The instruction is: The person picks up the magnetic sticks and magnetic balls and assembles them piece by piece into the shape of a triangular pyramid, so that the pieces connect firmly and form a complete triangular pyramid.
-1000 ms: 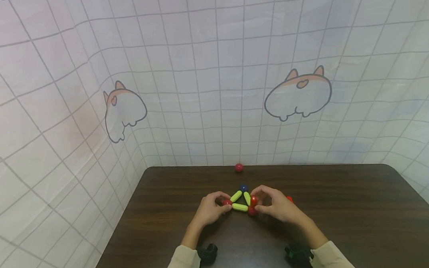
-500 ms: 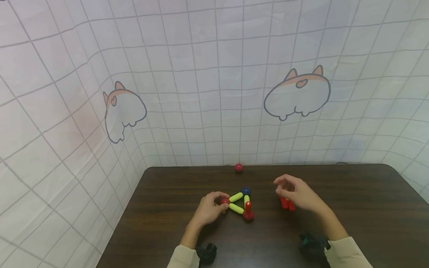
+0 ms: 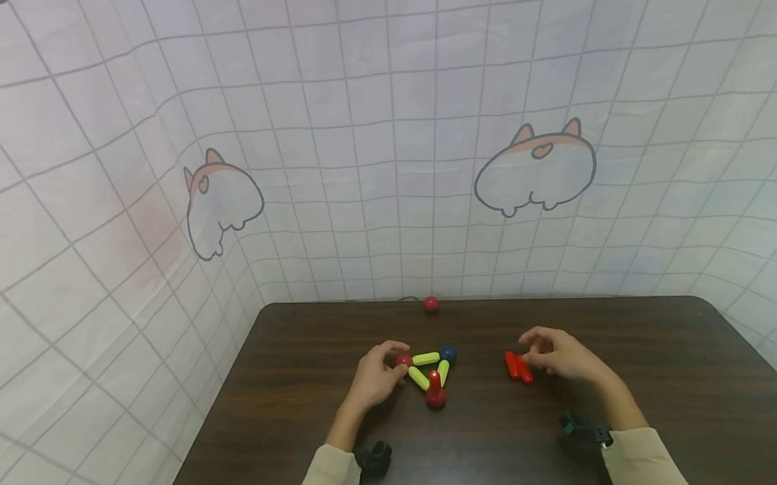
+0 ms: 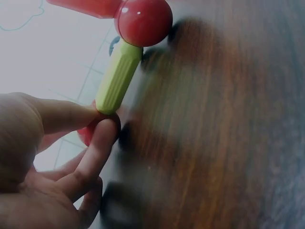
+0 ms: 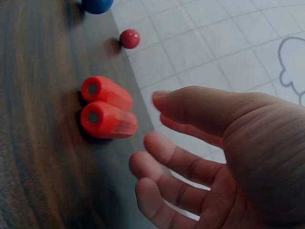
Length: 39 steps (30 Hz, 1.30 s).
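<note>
A small triangle of yellow-green rods (image 3: 426, 358) with ball corners lies on the dark wooden table (image 3: 662, 404). My left hand (image 3: 376, 377) pinches its red corner ball (image 3: 403, 360) (image 4: 88, 133) between thumb and fingers. A blue ball (image 3: 447, 353) forms the far corner, and a red rod (image 3: 435, 381) stands on the near red ball (image 3: 436, 397) (image 4: 143, 21). My right hand (image 3: 556, 354) (image 5: 190, 157) hovers with loosely curled fingers and holds nothing. Just left of it lie two red rods (image 3: 517, 366) (image 5: 107, 109) side by side.
A loose red ball (image 3: 431, 303) (image 5: 129, 38) rests at the table's far edge against the checked cloth backdrop (image 3: 384, 141). Cloth also walls off the left side. Black wrist straps (image 3: 375, 456) sit on both forearms.
My right hand let go of the upright red rod and moved right to the two loose red rods. The triangle turned slightly under my left hand.
</note>
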Tool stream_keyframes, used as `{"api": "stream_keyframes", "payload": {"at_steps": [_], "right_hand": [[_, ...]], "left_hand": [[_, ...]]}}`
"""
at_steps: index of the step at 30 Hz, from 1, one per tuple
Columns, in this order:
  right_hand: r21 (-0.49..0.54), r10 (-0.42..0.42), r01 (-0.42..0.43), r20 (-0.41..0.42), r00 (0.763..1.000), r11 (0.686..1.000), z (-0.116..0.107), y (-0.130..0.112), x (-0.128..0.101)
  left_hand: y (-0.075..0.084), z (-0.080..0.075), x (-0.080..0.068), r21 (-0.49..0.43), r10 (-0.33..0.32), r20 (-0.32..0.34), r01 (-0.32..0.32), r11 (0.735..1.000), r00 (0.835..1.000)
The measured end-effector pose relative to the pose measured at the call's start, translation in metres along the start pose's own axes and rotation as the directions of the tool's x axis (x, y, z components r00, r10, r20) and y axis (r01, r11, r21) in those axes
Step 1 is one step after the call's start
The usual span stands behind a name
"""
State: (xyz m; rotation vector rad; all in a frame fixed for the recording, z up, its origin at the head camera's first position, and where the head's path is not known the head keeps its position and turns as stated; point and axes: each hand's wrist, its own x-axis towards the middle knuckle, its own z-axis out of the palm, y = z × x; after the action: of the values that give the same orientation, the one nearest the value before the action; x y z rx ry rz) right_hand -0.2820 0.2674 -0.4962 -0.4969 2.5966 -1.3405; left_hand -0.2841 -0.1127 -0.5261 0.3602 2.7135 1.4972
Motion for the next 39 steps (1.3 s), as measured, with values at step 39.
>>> {"api": "stream_keyframes", "payload": {"at_steps": [39], "right_hand": [[-0.232, 0.079, -0.100, -0.097, 0.992, 0.968, -0.005, 0.018, 0.007]], "left_hand": [[0.009, 0.002, -0.001, 0.128, 0.015, 0.173, -0.038, 0.991, 0.985]]}}
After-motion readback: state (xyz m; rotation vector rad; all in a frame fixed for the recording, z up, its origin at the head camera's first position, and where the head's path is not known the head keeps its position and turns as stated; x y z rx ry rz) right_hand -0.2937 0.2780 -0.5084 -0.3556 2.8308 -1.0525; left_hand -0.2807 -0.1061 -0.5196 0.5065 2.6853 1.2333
